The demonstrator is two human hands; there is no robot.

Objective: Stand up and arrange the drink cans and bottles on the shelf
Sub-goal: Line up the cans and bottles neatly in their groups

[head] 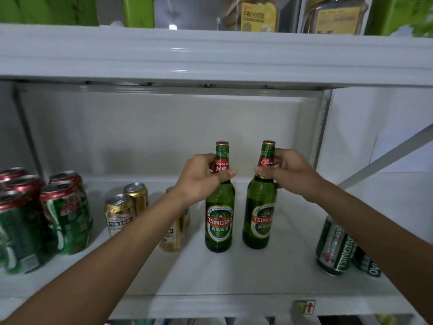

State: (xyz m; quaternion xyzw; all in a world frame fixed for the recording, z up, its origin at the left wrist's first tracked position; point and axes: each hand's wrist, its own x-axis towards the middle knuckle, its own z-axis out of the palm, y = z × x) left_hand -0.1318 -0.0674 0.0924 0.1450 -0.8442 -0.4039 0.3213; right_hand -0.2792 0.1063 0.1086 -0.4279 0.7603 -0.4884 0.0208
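Forearms: your two bare forearms enter from the bottom corners, nearest the camera, and converge on the middle of the shelf.
Left hand: your left hand [201, 178] is closed around the neck of the left green glass Tsingtao beer bottle [219, 221], thumb across the red neck label.
Right hand: your right hand [290, 171] is closed on the neck of the right green glass Tsingtao beer bottle [259, 219], fingers pinched at the red neck label.
Bottles: both stand upright on the white shelf board [234, 273], side by side with a clear gap between them, gold caps on, oval labels facing you.
Gold cans: three gold aluminium beer cans stand upright left of the bottles. The nearest, the gold can behind your left wrist [174, 233], is partly hidden by your arm. The front gold can [119, 216] and rear gold can [137, 198] stand just beside each other further left.
Green and red cans: a cluster of green cans with red rims [42, 214] stands upright at the far left, packed close; the count is unclear at the frame edge.
Lying can: one green and silver Tsingtao can [334, 248] lies on its side at the right of the shelf, beneath your right forearm. A second green can [367, 262] is just behind it, mostly hidden.
Upper shelf: clear plastic snack jars with yellow labels [253, 16] and green boxes [46, 9] sit above, blurred.
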